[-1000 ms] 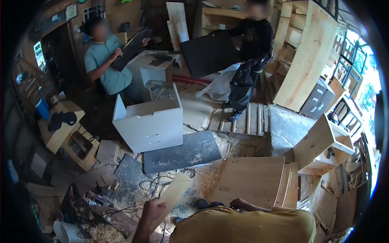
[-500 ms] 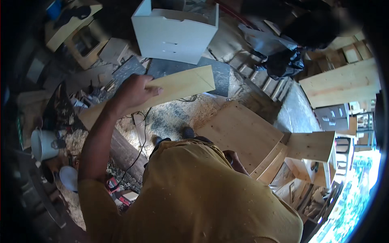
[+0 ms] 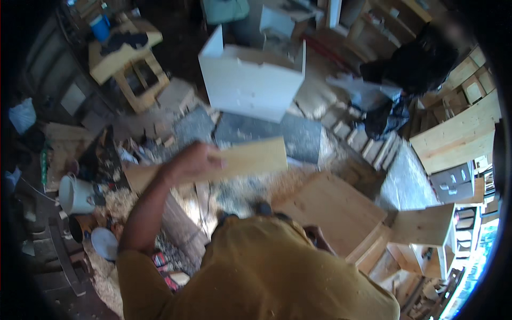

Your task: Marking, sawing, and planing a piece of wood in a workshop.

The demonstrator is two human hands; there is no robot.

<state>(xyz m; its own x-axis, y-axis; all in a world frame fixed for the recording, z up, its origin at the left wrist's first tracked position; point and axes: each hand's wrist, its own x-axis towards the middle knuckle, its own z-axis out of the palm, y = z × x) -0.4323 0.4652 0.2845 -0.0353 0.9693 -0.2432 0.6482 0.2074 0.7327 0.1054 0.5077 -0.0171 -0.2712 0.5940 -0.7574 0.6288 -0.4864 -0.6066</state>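
Head view: a white cabinet stands at upper centre and a broad wooden panel fills lower right, while a pale board, long, flat and straight-edged, slants mid-frame. The left hand clamps its fingers on it near the middle, apparently a steadying hold; such length calls for a firm, balanced grip. The right hand hangs beside the panel, its fingers too obscured to tell.

We stood in a woodworking workshop, shown by loose pale wood shavings, a boxy white open-topped cabinet and an unpainted light-wood cabinet.
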